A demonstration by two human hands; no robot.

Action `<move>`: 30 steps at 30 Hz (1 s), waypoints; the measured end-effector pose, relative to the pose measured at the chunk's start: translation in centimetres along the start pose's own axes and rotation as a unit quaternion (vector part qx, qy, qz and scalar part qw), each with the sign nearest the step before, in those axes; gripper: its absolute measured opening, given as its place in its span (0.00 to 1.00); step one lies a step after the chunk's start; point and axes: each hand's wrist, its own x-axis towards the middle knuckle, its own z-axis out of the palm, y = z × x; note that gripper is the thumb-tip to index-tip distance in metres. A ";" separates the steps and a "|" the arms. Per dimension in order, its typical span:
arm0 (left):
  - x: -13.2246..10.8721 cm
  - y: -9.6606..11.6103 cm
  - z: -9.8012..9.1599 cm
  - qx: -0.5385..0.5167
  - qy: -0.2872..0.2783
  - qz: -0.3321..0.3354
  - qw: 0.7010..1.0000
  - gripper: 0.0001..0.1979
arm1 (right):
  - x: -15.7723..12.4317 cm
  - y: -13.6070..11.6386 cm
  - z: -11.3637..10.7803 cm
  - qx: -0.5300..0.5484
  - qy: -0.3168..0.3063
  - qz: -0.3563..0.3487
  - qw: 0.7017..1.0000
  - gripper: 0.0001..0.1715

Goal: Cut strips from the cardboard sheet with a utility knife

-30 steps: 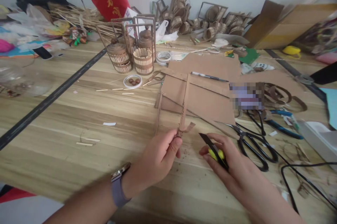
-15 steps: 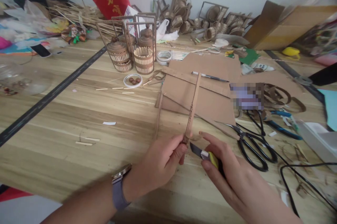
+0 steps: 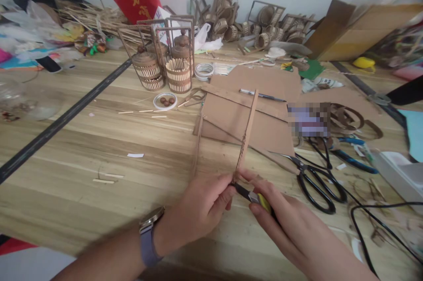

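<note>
My left hand, with a watch on its wrist, is closed on the near end of a narrow cardboard strip. The strip points away from me over the cardboard sheets, and its left edge is rough and torn along the near half. My right hand grips a yellow utility knife. The dark blade meets the strip's near end, right beside my left thumb. My right index fingertip lies close to the strip; whether it presses on it I cannot tell.
Cardboard sheets lie ahead with a pen on them. Black-handled scissors and blue-handled pliers are to the right. Small slatted buckets stand behind a tape ring holding brown beads. A cardboard box sits at the back right.
My right hand has moved left and brought the knife blade from beside the strip onto its near end. The strip's far end has swung slightly right.
</note>
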 end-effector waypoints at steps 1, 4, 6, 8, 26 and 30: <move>0.0 0.0 0.0 0.000 -0.001 0.001 1.000 0.17 | 0.1 0.0 0.0 0.003 -0.001 0.002 1.000 0.26; -0.1 0.0 0.0 0.005 -0.008 -0.003 1.000 0.15 | 0.1 0.0 0.1 0.003 0.003 0.006 1.000 0.26; -0.1 0.0 0.0 0.010 -0.015 -0.004 1.000 0.13 | 0.0 0.1 0.3 -0.002 0.013 0.004 1.000 0.27; -0.2 0.0 0.1 0.015 -0.016 -0.005 1.000 0.12 | -0.2 0.3 0.5 -0.007 0.020 0.000 1.000 0.26; -0.2 0.3 0.0 -0.006 -0.031 -0.036 0.999 0.16 | -0.4 0.2 0.4 0.251 -0.010 0.192 0.949 0.22; -0.2 0.2 0.0 -0.012 -0.029 -0.039 0.999 0.16 | -0.6 0.2 0.1 0.243 -0.038 0.196 0.949 0.20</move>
